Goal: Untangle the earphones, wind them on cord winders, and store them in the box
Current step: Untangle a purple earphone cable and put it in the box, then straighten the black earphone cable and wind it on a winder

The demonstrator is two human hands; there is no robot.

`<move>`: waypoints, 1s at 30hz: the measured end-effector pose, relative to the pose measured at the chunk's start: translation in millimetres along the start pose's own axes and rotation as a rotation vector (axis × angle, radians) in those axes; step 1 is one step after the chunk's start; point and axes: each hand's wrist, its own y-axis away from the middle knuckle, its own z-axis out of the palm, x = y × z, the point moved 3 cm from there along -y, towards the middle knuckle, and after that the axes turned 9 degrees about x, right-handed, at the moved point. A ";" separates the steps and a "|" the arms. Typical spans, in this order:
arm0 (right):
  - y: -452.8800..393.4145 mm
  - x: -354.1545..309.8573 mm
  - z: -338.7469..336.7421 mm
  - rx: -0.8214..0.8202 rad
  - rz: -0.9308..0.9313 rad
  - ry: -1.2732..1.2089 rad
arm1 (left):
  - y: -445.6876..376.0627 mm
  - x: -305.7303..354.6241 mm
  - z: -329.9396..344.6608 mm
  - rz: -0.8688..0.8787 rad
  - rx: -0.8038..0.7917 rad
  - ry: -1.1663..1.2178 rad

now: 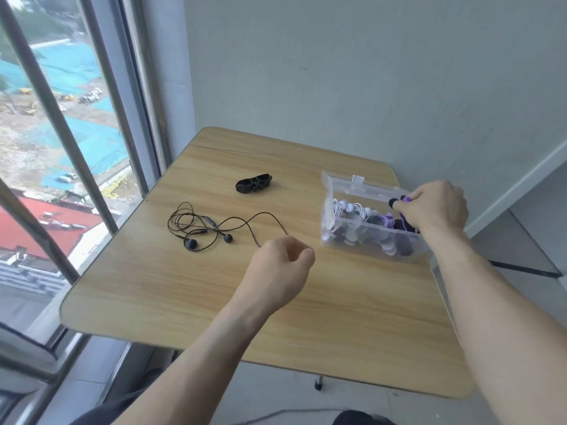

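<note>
Tangled black earphones (208,228) lie on the wooden table (214,302), their cord trailing right toward my left hand (280,268). That hand hovers above the table with curled fingers; whether it pinches the cord's end is hidden. A black cord winder (254,183) lies farther back. A clear plastic box (368,237) at the right holds several wound white, purple and black earphones. My right hand (435,207) is over the box and grips a purple-and-black wound earphone set (399,201).
The box's clear lid (357,183) stands open at its far side. A window with metal bars (61,124) runs along the left. A grey wall is behind the table, and the table's front edge is near me.
</note>
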 end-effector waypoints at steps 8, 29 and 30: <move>-10.5 -15.9 14.9 -0.300 -0.072 0.255 | -5.7 0.8 -13.3 0.021 0.057 -0.036; 181.3 -108.7 70.7 -0.564 -0.660 -0.221 | -54.7 -62.5 -71.0 0.068 0.158 -0.716; 177.9 -110.0 71.7 -0.554 -0.653 -0.229 | -55.7 -60.1 -72.4 0.095 0.172 -0.659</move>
